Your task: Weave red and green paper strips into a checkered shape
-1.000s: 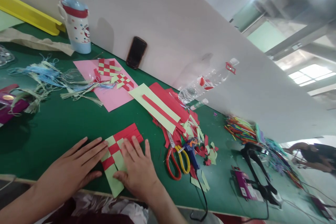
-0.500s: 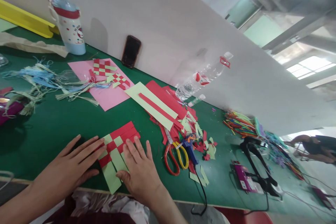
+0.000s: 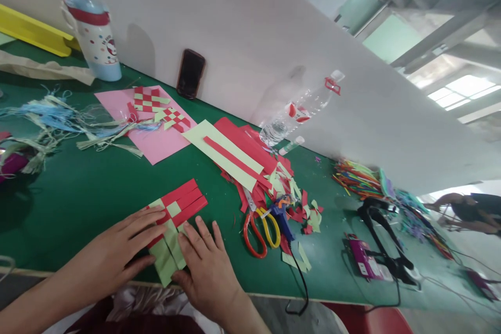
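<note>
A woven piece of red and pale green paper strips (image 3: 188, 200) lies flat on the green table near its front edge. Across its left side rests my left hand (image 3: 121, 242), fingers stretched out over the crossing strips. My right hand (image 3: 209, 266) lies on the lower right side, its fingers spread and the thumb at the lower end of the green strips. Both hands touch the paper and hide parts of the weave. Right of my right hand are scissors (image 3: 267, 231) with red and yellow handles, beside a blue glue gun (image 3: 282, 219).
Behind lie a pink sheet (image 3: 151, 145) with small woven pieces, a pale green sheet (image 3: 199, 138) with a red strip, and paper scraps (image 3: 313, 216). A phone (image 3: 190, 74), a water bottle (image 3: 279, 128) and a cup (image 3: 96, 39) stand along the partition. Tangled threads (image 3: 50, 109) lie left.
My left hand has shifted right, further over the woven strips. My right hand has slid slightly down and left, uncovering more of the red strips. The view has moved a little.
</note>
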`<state>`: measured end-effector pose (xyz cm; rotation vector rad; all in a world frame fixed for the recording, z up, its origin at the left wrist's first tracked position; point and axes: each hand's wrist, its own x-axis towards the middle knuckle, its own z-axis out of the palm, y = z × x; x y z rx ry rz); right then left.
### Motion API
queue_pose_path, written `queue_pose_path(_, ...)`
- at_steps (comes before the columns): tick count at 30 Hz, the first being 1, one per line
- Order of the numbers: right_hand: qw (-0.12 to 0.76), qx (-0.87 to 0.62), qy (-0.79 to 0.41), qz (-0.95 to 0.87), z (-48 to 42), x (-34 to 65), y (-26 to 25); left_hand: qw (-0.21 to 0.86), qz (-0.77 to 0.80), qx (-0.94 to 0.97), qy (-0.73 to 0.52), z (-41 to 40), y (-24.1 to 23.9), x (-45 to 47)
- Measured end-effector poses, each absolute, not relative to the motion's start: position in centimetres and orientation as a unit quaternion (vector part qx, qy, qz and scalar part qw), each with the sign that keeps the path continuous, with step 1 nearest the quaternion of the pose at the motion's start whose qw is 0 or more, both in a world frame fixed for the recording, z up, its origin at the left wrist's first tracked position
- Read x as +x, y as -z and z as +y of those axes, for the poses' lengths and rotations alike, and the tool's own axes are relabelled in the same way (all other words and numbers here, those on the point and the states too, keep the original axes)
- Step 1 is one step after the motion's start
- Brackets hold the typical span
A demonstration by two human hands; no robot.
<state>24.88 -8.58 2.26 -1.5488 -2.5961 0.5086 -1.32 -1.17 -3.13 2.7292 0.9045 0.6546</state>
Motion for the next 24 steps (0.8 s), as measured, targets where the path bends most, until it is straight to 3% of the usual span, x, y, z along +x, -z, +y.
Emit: queue_pose_path(24,0.106,-0.434,-0.079,-0.891,-10.3,24.6,-1.2,0.043,0.294,0.933,-0.203,-0.5,3.6,-4.4)
